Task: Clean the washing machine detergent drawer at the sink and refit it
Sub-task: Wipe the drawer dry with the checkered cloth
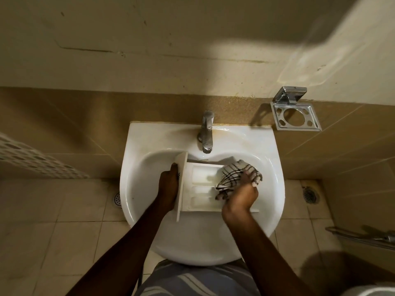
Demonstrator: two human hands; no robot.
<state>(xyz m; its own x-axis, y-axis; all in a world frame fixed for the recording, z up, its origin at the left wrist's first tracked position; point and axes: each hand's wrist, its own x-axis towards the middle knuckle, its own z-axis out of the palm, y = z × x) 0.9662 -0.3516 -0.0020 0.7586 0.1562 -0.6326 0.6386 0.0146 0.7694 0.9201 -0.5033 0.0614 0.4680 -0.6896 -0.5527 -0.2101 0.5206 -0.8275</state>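
Observation:
A white detergent drawer (pixel 201 184) lies inside the white sink (pixel 149 231), its front panel to the left and its compartments facing up. My left hand (pixel 168 186) grips the front panel from the left side. My right hand (pixel 241 195) holds a white cloth with black checks (pixel 235 176) bunched against the right end of the drawer's compartments. Part of the drawer's right end is hidden under the cloth and my right hand.
A chrome tap (pixel 206 131) stands at the back of the sink, with no water visible. A chrome wall holder (pixel 295 116) hangs at the upper right. Floor drains (pixel 311 195) sit in the tiled floor on both sides. A white perforated basket (pixel 32 159) is at the left.

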